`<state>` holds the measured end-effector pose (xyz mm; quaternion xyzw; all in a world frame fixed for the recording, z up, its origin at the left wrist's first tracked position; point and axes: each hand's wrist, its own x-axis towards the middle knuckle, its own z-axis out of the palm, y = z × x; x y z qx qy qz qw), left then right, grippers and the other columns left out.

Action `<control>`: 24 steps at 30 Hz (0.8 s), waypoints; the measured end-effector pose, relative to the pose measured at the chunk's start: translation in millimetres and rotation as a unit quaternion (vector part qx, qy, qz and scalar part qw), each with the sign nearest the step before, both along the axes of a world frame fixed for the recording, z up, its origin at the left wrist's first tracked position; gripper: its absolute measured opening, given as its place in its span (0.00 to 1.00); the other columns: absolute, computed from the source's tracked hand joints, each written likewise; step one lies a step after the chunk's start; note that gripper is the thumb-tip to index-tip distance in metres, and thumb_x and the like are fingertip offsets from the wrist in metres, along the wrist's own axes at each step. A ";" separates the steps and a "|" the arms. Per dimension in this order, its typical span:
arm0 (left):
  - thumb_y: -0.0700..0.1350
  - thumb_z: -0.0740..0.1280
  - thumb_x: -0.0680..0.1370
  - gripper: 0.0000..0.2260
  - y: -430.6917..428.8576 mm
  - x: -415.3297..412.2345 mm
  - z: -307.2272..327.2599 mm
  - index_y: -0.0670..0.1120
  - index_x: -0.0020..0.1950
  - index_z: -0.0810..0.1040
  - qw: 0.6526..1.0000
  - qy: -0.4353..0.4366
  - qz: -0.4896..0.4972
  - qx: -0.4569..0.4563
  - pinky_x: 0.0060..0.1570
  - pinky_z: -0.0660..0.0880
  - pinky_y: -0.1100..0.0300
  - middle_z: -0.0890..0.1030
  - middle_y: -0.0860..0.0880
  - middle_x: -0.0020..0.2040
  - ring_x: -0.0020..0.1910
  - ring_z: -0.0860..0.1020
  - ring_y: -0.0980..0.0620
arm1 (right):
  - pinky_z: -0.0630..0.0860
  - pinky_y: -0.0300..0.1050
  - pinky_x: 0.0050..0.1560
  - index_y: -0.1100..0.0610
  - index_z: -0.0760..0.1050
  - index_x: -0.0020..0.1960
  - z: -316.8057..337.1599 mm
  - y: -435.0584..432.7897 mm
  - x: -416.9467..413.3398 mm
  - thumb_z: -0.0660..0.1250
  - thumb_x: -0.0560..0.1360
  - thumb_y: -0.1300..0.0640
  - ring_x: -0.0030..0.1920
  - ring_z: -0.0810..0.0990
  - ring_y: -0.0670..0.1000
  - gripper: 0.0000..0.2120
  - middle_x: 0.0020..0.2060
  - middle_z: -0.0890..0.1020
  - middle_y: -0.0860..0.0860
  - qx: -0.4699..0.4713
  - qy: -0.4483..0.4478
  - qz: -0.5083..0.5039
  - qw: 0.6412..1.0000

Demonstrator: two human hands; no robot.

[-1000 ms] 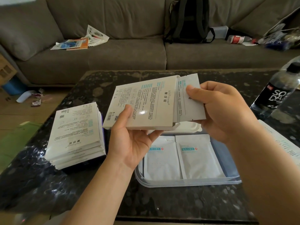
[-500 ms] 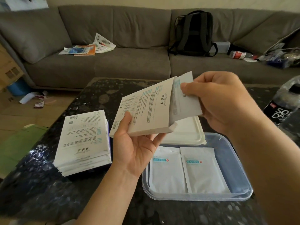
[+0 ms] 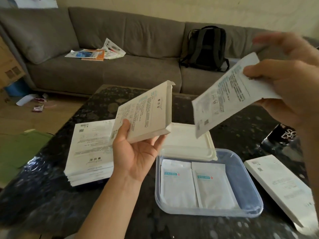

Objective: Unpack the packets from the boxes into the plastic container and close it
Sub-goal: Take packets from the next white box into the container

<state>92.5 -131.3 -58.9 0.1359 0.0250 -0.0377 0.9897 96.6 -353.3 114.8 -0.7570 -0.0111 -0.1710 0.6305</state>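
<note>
My left hand (image 3: pixel 136 152) grips a flat white box (image 3: pixel 146 112) from below, tilted, with its right end open. My right hand (image 3: pixel 291 87) pinches white packets (image 3: pixel 226 95) up at the right, fully clear of the box and above the table. Below stands the clear plastic container (image 3: pixel 248 183) with two white packets (image 3: pixel 195 185) lying side by side inside. Its white lid (image 3: pixel 188 144) lies over the container's far edge. A stack of flat white boxes (image 3: pixel 89 152) sits on the table to the left.
Another flat white box (image 3: pixel 279 187) lies at the right of the dark stone table (image 3: pixel 51 195). A dark bottle (image 3: pixel 283 137) stands at the right edge. Behind is a grey sofa (image 3: pixel 120 69) with papers (image 3: pixel 96 52) and a black backpack (image 3: pixel 205 47).
My right hand has pulled the packets fully out of the box, up and to the right. The left hand has kept hold of the box, and the view has tilted.
</note>
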 end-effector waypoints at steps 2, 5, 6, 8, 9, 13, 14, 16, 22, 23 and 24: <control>0.52 0.63 0.84 0.23 1.5 -0.4 -0.5 0.49 0.79 0.69 1.000 0.003 0.000 0.007 0.49 0.84 0.40 0.76 0.39 0.74 0.70 0.78 0.38 | 0.83 0.47 0.35 0.48 0.83 0.51 -6.2 -8.1 -2.7 0.67 0.76 0.66 0.44 0.85 0.54 0.14 0.54 0.81 0.55 -0.029 -0.009 0.018 0.999; 0.53 0.64 0.83 0.24 2.2 -2.1 -2.4 0.48 0.79 0.69 0.999 0.020 0.010 0.029 0.50 0.83 0.40 0.77 0.38 0.73 0.68 0.80 0.38 | 0.82 0.46 0.33 0.58 0.83 0.42 -24.5 -21.6 -9.2 0.59 0.78 0.67 0.39 0.87 0.56 0.15 0.41 0.85 0.58 -0.021 0.053 0.078 0.995; 0.53 0.64 0.83 0.24 2.1 -2.7 -2.9 0.48 0.78 0.70 0.999 0.026 0.015 0.039 0.50 0.83 0.41 0.78 0.38 0.72 0.67 0.80 0.39 | 0.84 0.47 0.35 0.61 0.83 0.44 -32.0 -24.5 -13.1 0.56 0.79 0.69 0.41 0.87 0.59 0.17 0.41 0.86 0.60 -0.008 0.087 0.110 0.990; 0.53 0.64 0.82 0.24 1.1 -4.0 -3.0 0.48 0.78 0.70 0.997 0.033 0.024 0.060 0.49 0.83 0.42 0.78 0.38 0.71 0.68 0.80 0.38 | 0.85 0.49 0.41 0.64 0.81 0.49 -46.7 -27.7 -19.5 0.53 0.80 0.72 0.45 0.87 0.61 0.17 0.44 0.87 0.62 -0.034 0.137 0.162 0.977; 0.53 0.65 0.82 0.24 0.5 -4.2 -3.1 0.48 0.78 0.70 0.997 0.035 0.028 0.070 0.49 0.83 0.42 0.79 0.38 0.69 0.68 0.80 0.39 | 0.85 0.49 0.43 0.64 0.81 0.50 -55.0 -27.6 -21.6 0.57 0.80 0.72 0.46 0.87 0.59 0.14 0.44 0.87 0.60 -0.085 0.147 0.173 0.970; 0.53 0.66 0.80 0.26 -2.1 -3.6 -4.3 0.48 0.77 0.71 0.994 0.040 0.034 0.098 0.48 0.83 0.43 0.80 0.40 0.65 0.64 0.82 0.41 | 0.84 0.41 0.38 0.58 0.84 0.44 -82.4 -16.9 -21.2 0.73 0.70 0.58 0.37 0.87 0.49 0.04 0.36 0.87 0.48 -0.262 0.163 0.142 0.941; 0.53 0.66 0.80 0.26 -2.6 -3.0 -5.1 0.48 0.77 0.71 0.993 0.042 0.036 0.102 0.48 0.83 0.43 0.80 0.40 0.65 0.63 0.82 0.41 | 0.84 0.41 0.36 0.57 0.84 0.43 -86.7 -13.2 -19.8 0.73 0.69 0.56 0.35 0.87 0.49 0.05 0.35 0.87 0.47 -0.270 0.169 0.136 0.938; 0.52 0.65 0.82 0.24 -3.5 -1.8 -6.7 0.48 0.77 0.70 0.992 0.042 0.040 0.112 0.49 0.83 0.43 0.80 0.40 0.65 0.61 0.82 0.42 | 0.83 0.41 0.34 0.57 0.84 0.42 -95.1 -7.9 -15.2 0.73 0.70 0.52 0.33 0.86 0.50 0.08 0.33 0.86 0.48 -0.264 0.186 0.132 0.937; 0.52 0.64 0.83 0.23 -8.7 -0.5 -10.1 0.47 0.77 0.71 0.990 0.047 0.047 0.124 0.49 0.83 0.43 0.81 0.40 0.64 0.61 0.83 0.41 | 0.80 0.44 0.33 0.63 0.83 0.43 -135.0 -8.4 6.8 0.68 0.79 0.53 0.29 0.82 0.53 0.13 0.29 0.83 0.55 -0.220 0.282 0.170 0.918; 0.52 0.64 0.83 0.23 -9.4 -0.4 -10.1 0.47 0.77 0.71 0.990 0.047 0.048 0.125 0.49 0.83 0.43 0.81 0.40 0.63 0.60 0.83 0.41 | 0.80 0.44 0.33 0.64 0.83 0.43 -142.8 -8.9 10.4 0.68 0.79 0.54 0.29 0.81 0.53 0.14 0.28 0.83 0.55 -0.214 0.298 0.170 0.915; 0.52 0.64 0.83 0.23 -10.0 -0.4 -10.3 0.47 0.77 0.71 0.990 0.048 0.048 0.125 0.49 0.83 0.43 0.81 0.40 0.63 0.59 0.84 0.42 | 0.80 0.45 0.33 0.64 0.82 0.43 -150.3 -8.9 13.7 0.68 0.80 0.54 0.29 0.81 0.53 0.14 0.27 0.82 0.54 -0.211 0.311 0.168 0.911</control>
